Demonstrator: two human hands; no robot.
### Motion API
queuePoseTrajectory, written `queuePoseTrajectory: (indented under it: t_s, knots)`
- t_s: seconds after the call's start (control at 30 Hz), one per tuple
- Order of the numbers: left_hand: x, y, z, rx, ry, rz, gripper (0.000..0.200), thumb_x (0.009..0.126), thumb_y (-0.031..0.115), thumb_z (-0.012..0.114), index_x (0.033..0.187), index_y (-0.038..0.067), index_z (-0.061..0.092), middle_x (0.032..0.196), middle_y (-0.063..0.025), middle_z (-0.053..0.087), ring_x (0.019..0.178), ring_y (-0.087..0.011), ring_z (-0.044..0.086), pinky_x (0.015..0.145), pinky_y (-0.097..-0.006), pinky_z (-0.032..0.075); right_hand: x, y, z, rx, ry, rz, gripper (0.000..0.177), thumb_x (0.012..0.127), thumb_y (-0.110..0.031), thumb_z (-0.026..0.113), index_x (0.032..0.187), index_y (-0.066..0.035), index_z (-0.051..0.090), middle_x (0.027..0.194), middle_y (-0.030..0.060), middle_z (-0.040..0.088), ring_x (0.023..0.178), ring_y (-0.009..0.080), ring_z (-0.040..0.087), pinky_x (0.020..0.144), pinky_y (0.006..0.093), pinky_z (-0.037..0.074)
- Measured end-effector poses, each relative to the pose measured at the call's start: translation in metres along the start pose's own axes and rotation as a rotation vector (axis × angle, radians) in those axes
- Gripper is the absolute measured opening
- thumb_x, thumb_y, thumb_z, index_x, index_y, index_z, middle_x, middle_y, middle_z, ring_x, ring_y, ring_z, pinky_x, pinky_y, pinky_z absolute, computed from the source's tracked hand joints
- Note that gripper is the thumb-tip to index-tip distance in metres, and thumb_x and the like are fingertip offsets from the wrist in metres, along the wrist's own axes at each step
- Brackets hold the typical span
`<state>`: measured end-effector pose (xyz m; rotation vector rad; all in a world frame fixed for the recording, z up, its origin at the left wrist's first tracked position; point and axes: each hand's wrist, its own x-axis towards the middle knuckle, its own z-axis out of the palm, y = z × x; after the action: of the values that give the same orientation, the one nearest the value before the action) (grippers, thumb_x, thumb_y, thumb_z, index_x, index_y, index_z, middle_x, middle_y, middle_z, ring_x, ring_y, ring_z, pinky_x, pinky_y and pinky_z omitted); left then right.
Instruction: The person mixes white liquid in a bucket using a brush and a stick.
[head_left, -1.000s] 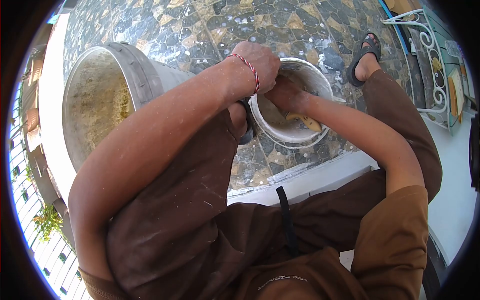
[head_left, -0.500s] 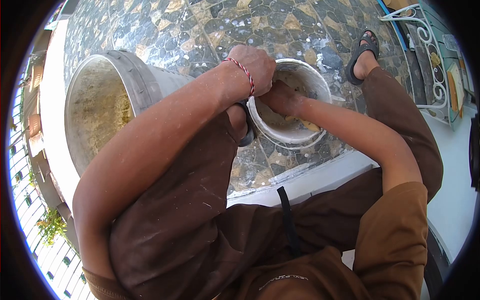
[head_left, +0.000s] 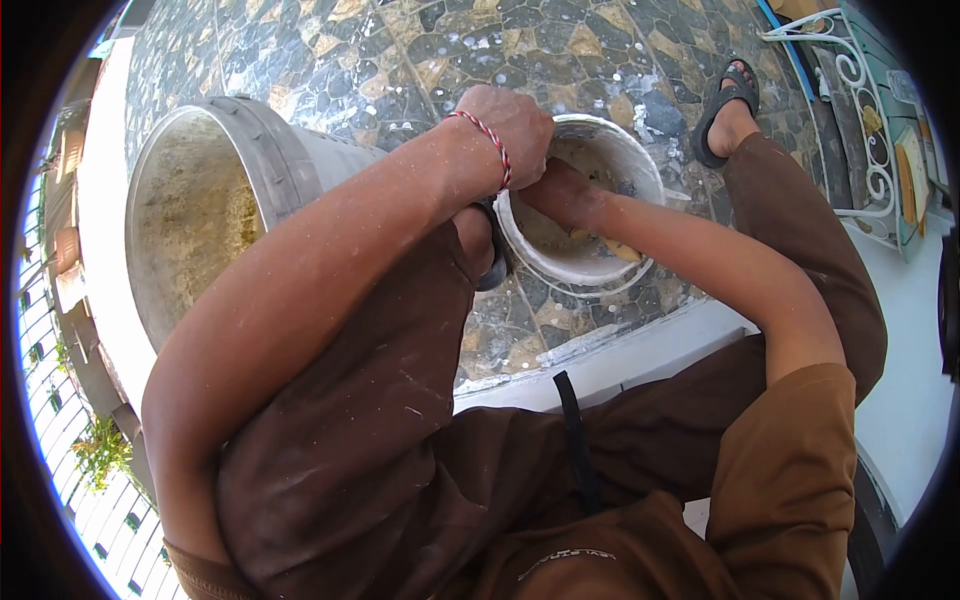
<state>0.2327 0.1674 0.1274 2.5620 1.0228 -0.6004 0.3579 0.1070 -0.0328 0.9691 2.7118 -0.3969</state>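
Right hand (head_left: pixel 556 195) reaches into the bucket (head_left: pixel 635 165) on the floor (head_left: pixel 560 50), left hand (head_left: pixel 508 133) is close by; their fingers' state I cannot tell. Work inside seems in hand; next move likely needs steady bucket

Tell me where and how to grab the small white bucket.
Probably grip the small white bucket by its far-right rim, reaching down from the right: its mouth opens upward and that stretch is uncovered, while the left hand hides part of the left side and the right forearm crosses nearer.
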Motion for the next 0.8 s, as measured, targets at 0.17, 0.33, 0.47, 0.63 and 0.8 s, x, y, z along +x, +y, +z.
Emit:
queuePoseTrajectory:
  t_s: [0.17, 0.33, 0.47, 0.63, 0.8]
  knots:
    - [0.002, -0.002, 0.004, 0.005, 0.014, 0.008, 0.027, 0.082, 0.028, 0.061, 0.087, 0.001, 0.064, 0.077, -0.0184, 0.065, 0.078, -0.0348, 0.064, 0.070, -0.0430, 0.051, 0.001, 0.013, 0.009, 0.106, 0.017, 0.092, 0.023, 0.072, -0.006, 0.063, 0.094, -0.002, 0.066, 0.103, 0.0160, 0.064, 0.098, 0.0282, 0.062, 0.082, 0.0367, 0.052]
    - [0.002, -0.004, 0.007, -0.017, 0.039, 0.026, 0.027, 0.083, 0.028, 0.060, 0.088, 0.001, 0.063, 0.078, -0.0188, 0.065, 0.079, -0.0353, 0.064, 0.071, -0.0438, 0.051, 0.003, 0.023, 0.003, 0.326, -0.135, 0.161, 0.029, 0.069, -0.004, 0.064, 0.097, -0.001, 0.064, 0.103, 0.0178, 0.064, 0.097, 0.0296, 0.063, 0.083, 0.0385, 0.051]
    - [0.001, -0.001, 0.004, 0.009, 0.006, 0.008, 0.024, 0.081, 0.024, 0.058, 0.092, 0.004, 0.066, 0.085, -0.0177, 0.066, 0.083, -0.0333, 0.065, 0.073, -0.0418, 0.052, 0.003, 0.023, 0.003, 0.235, -0.195, 0.103, 0.031, 0.071, -0.004, 0.063, 0.101, -0.002, 0.063, 0.103, 0.0174, 0.064, 0.098, 0.0299, 0.062, 0.084, 0.0385, 0.051]
    - [0.000, -0.003, 0.004, -0.012, 0.007, 0.015, 0.028, 0.084, 0.028, 0.058, 0.091, 0.001, 0.062, 0.080, -0.0199, 0.064, 0.081, -0.0367, 0.063, 0.072, -0.0455, 0.050, 0.001, 0.019, -0.004, 0.232, -0.191, 0.187, 0.024, 0.072, -0.009, 0.065, 0.095, -0.004, 0.065, 0.101, 0.0162, 0.064, 0.097, 0.0301, 0.062, 0.083, 0.0388, 0.051]
    - [-0.001, -0.002, 0.001, -0.008, -0.016, 0.006, 0.029, 0.084, 0.028, 0.058, 0.090, 0.000, 0.062, 0.079, -0.0204, 0.064, 0.080, -0.0373, 0.063, 0.073, -0.0459, 0.050, 0.004, 0.023, 0.007, 0.224, -0.181, 0.233, 0.022, 0.078, -0.006, 0.057, 0.098, -0.002, 0.065, 0.103, 0.0158, 0.065, 0.096, 0.0270, 0.064, 0.081, 0.0372, 0.053]
